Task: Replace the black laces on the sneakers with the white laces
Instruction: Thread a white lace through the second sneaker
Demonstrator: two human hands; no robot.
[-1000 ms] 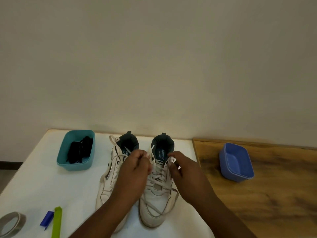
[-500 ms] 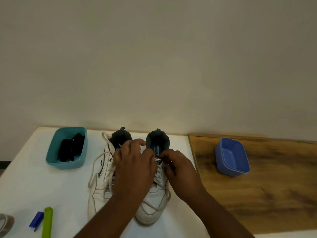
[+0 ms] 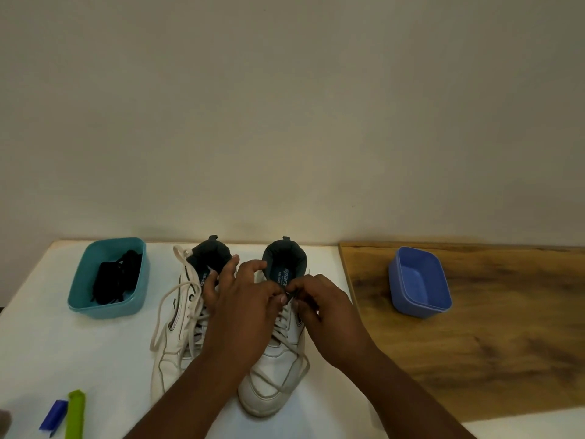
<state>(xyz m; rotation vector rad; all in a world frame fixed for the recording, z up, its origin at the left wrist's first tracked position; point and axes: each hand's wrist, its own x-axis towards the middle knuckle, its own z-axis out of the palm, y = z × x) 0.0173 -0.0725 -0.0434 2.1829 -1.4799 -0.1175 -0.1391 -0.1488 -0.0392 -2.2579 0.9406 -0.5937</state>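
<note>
Two white sneakers stand side by side on the white table, toes toward me. The left sneaker (image 3: 172, 350) carries a white lace (image 3: 164, 299) whose ends hang loose over its side. Over the right sneaker (image 3: 272, 388), my left hand (image 3: 240, 305) and my right hand (image 3: 323, 308) meet at the top eyelets, and both pinch its white lace (image 3: 286, 335) near the tongue. The fingertips hide the exact spot of the lace. Black laces (image 3: 117, 280) lie bundled in a teal tub (image 3: 79, 293) at the back left.
An empty blue tub (image 3: 443, 299) sits on the wooden board (image 3: 474, 359) at the right. A green stick (image 3: 75, 413) and a small blue piece (image 3: 53, 418) lie at the front left of the white table (image 3: 63, 359). A plain wall rises right behind the shoes.
Both hands have closed together over the top of the right sneaker's lacing. The view has shifted slightly right, so the roll of tape at the front left has left the frame.
</note>
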